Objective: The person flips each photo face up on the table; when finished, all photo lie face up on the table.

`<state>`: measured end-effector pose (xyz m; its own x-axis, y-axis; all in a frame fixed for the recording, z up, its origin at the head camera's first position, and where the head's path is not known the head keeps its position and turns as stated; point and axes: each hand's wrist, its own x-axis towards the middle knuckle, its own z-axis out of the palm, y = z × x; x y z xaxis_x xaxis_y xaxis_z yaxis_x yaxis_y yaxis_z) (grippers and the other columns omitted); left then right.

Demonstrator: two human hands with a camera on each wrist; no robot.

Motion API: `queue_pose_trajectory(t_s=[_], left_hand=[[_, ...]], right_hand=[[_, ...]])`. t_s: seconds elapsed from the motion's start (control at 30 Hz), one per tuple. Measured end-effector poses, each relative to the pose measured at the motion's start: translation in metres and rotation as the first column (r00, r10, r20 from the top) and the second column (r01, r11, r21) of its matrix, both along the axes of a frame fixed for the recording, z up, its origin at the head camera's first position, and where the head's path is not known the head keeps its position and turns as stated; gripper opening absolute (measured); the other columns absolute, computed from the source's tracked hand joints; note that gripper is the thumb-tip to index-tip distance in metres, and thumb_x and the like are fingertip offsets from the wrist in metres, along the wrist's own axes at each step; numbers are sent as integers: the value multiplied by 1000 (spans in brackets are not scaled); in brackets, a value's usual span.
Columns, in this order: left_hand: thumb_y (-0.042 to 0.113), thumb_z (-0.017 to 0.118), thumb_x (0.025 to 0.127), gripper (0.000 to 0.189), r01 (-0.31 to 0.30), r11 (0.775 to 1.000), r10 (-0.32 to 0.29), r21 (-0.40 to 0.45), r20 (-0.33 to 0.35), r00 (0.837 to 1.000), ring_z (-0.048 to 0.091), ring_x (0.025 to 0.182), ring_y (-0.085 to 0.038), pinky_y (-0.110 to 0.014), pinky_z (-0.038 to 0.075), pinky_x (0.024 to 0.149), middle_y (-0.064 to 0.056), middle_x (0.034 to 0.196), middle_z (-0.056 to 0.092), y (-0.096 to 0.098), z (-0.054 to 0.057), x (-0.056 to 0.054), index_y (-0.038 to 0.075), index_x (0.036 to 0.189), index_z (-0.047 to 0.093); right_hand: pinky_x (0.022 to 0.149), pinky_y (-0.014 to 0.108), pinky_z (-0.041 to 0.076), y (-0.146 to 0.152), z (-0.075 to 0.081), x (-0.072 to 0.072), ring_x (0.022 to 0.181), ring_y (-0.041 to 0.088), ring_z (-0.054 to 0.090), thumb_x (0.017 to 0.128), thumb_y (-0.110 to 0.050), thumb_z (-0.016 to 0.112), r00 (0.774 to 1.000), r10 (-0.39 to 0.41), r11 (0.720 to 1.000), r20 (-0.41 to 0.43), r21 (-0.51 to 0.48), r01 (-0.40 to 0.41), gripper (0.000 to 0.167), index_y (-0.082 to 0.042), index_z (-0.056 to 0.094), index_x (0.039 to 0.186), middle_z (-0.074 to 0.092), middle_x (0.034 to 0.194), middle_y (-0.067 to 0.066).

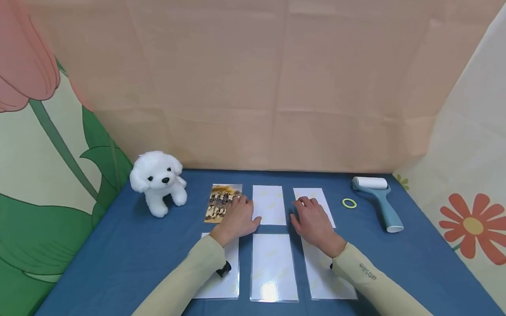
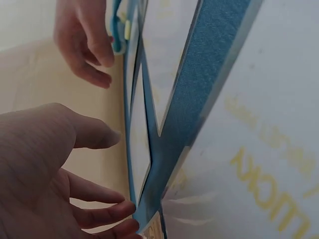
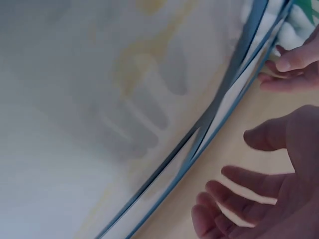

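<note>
Two rows of laminated cards lie on the blue cloth. A printed picture (image 1: pixel 215 204) with several figures faces up at the upper left; my left hand (image 1: pixel 237 221) is over its right part, fingers loosely bent and thumb spread. White card backs with faint yellow print fill the other places: upper middle (image 1: pixel 269 206), upper right (image 1: pixel 316 193), lower left (image 1: pixel 227 285), lower middle (image 1: pixel 272 263) and lower right (image 1: pixel 328 281). Over the upper right card is my right hand (image 1: pixel 314 224). In the right wrist view, its fingers (image 3: pixel 254 179) are relaxed and apart, holding nothing.
A white plush dog (image 1: pixel 158 182) sits at the back left. On the right lie a yellow-green ring (image 1: pixel 349 203) and a lint roller (image 1: pixel 381 197) with a blue handle. Brown paper (image 1: pixel 253 87) hangs behind the table's back edge.
</note>
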<state>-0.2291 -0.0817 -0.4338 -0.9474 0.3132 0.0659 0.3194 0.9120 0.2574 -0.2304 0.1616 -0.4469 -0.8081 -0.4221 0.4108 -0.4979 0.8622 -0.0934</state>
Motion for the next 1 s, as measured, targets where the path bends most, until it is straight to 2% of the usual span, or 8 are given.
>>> queue_pose_trajectory(t_s=[0.17,0.4,0.57,0.7,0.83,1.0], left_hand=[[41,66,96,48,-29,1000,29,2,-5,1000,48,110,-41,-56,41,96,-24,125,54,1,-3,-3,-6,109,69],[47,64,96,50,-57,998,56,-29,-27,998,44,113,-42,-56,40,97,-28,128,52,3,-8,-7,-2,95,69],[51,61,97,56,-77,996,77,-53,-10,997,43,114,-42,-54,41,95,-29,128,51,5,-11,-8,-4,99,69],[53,59,98,60,-82,995,82,-51,4,997,42,119,-44,-57,38,99,-30,129,49,7,-12,-8,-6,106,69],[53,59,98,59,-80,996,81,-35,21,996,40,123,-46,-60,37,101,-32,132,48,9,-11,-9,-5,106,69],[52,60,98,56,-79,997,79,-9,38,996,41,118,-44,-59,37,98,-31,128,49,11,-11,-11,-3,99,69]], right_hand=[[88,49,51,6,0,-8,101,36,57,90,-20,75,995,62,995,72,72,-67,36,4,69,116,64,119,19],[95,53,47,8,-3,-14,116,35,53,95,-29,72,972,112,983,204,121,-139,46,3,64,128,58,135,18],[96,54,45,8,-5,-17,119,35,51,95,-33,72,961,138,978,239,118,-170,52,2,62,132,56,140,16],[95,54,44,7,-5,-20,120,35,49,95,-35,72,955,153,975,254,120,-188,55,3,61,134,56,140,16],[93,53,43,7,-5,-22,120,34,49,95,-35,72,951,162,971,265,127,-200,55,2,61,134,56,140,15],[90,51,42,7,-6,-25,120,33,49,95,-36,72,944,183,966,274,129,-224,53,0,62,133,56,141,13]])
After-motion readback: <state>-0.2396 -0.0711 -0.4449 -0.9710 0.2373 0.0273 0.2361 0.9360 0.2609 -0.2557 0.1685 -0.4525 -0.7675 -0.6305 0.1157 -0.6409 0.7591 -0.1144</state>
